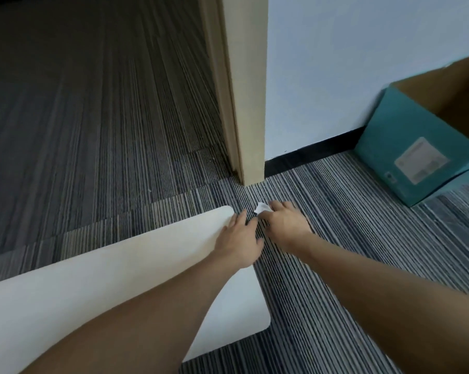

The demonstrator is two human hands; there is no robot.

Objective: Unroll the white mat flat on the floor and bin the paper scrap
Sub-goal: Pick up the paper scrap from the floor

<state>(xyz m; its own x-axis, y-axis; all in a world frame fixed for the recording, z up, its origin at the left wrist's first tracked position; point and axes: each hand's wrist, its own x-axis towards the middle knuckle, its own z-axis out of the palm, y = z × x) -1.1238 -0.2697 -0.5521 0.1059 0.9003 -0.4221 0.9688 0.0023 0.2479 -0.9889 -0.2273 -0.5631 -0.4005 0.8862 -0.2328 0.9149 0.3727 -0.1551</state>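
The white mat (pixel 114 268) lies flat on the striped carpet, stretching from the lower left to a rounded far corner near the doorway. My left hand (pixel 240 240) rests palm down on the mat's right edge with its fingers spread. Just right of it, my right hand (pixel 283 221) is low over the carpet, its fingers pinched on a small white paper scrap (pixel 261 208) that sticks out past the fingertips. The two hands are almost touching.
A teal cardboard box (pixel 417 147) with its top open stands against the wall at the right. A beige door frame (pixel 241 103) rises straight ahead, with darker carpet through the doorway at the left. A black skirting strip (pixel 314 155) runs along the wall.
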